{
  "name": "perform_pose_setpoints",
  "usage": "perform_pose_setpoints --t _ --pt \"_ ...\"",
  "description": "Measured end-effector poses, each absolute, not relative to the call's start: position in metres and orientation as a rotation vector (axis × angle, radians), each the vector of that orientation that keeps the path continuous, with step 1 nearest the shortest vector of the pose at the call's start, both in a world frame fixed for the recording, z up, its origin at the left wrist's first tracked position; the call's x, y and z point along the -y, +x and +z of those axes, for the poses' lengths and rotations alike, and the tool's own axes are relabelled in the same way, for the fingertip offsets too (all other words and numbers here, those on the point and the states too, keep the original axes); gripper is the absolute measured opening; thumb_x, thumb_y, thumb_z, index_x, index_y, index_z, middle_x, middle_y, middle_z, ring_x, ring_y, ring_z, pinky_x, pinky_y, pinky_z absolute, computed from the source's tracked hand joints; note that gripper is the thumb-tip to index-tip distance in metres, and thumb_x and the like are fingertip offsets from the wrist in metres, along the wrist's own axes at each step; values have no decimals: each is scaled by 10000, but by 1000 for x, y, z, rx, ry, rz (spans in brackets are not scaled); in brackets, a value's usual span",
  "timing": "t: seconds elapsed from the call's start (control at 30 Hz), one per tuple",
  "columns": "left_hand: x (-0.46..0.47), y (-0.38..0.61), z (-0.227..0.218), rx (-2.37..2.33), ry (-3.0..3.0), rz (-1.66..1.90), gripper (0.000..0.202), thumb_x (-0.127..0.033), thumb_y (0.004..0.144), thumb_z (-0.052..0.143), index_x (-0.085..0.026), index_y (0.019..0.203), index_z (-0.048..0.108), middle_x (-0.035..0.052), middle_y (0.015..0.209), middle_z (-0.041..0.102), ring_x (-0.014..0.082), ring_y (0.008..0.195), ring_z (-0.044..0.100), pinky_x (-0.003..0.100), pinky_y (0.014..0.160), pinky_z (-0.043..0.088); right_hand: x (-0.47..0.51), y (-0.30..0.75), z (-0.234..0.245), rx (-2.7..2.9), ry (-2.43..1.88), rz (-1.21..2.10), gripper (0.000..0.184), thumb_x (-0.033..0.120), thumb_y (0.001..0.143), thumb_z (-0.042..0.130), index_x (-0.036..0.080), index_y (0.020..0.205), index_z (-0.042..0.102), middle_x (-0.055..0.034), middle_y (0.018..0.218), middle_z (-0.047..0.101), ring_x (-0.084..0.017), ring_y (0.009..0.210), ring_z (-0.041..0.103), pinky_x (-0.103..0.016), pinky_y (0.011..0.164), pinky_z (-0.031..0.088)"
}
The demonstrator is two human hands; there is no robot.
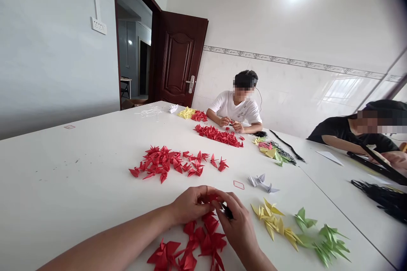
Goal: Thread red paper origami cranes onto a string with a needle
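Both hands meet low in the middle of the head view, above white tabletop. My left hand (190, 205) has its fingers closed on a red folded-paper crane (212, 197), mostly hidden by the fingers. My right hand (238, 218) pinches at the same red paper, and a small black object (227, 211) sits within its curled fingers; its kind cannot be made out. Under and in front of the hands lies a pile of red paper cranes (190, 243). Beyond them is a wider heap of red cranes (162, 159).
To the right lie yellow cranes (273, 218), green cranes (330, 241) and white-grey cranes (262, 183). A person in white (237, 106) works across the table (95, 186); another in black (337, 129) sits at the right. Black cords (381, 197) lie near the right edge.
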State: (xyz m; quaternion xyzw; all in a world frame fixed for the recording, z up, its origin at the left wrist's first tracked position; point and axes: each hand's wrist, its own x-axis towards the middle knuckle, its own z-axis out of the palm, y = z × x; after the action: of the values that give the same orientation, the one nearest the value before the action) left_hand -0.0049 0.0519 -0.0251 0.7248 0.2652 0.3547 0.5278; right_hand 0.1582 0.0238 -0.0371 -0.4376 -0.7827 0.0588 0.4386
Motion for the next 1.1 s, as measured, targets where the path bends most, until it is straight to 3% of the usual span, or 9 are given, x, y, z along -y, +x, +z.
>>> perform_pose_setpoints --t 0.13,0.23,0.37,0.67,0.93,1.1 --pt "-55 -5 -27 -652 1664 864 298 -281 773 586 -152 1041 586 56 890 644 179 806 587 282 715 453 -23 157 -36 1956 -1089 194 305 209 831 460 242 1118 557 -30 839 604 -148 723 605 -225 623 498" --pt "-59 -7 -27 -655 1535 890 383 -330 744 629 -145 1072 565 63 885 640 165 778 582 293 722 449 -25 159 -35 1862 -1213 229 262 325 836 487 206 1046 591 -37 775 601 -153 665 597 -237 587 495" --pt "-64 -12 -25 -676 1422 936 446 -339 718 661 -154 1105 540 70 924 625 159 778 584 317 744 445 -29 164 -33 1672 -1360 299 363 434 796 524 158 1023 582 -72 807 638 -182 685 616 -267 590 503" --pt "-66 -19 -20 -681 1401 808 407 -337 803 568 -182 1176 513 64 982 610 154 829 580 336 834 401 -31 167 -39 1727 -1371 328 322 361 833 472 162 1052 600 -93 991 661 -214 902 614 -299 770 489" --pt "-64 -19 -14 -731 1316 799 374 -301 819 526 -165 1168 529 67 926 639 174 836 591 329 835 385 -29 165 -38 1840 -1267 296 289 299 855 454 169 1070 596 -68 894 645 -170 795 610 -243 675 482" --pt "-66 -20 -20 -735 1343 791 355 -287 828 492 -169 1160 540 82 1022 627 187 868 595 329 841 381 -28 164 -37 1912 -1226 300 257 265 863 453 191 1059 603 -32 791 626 -147 706 587 -229 633 455"
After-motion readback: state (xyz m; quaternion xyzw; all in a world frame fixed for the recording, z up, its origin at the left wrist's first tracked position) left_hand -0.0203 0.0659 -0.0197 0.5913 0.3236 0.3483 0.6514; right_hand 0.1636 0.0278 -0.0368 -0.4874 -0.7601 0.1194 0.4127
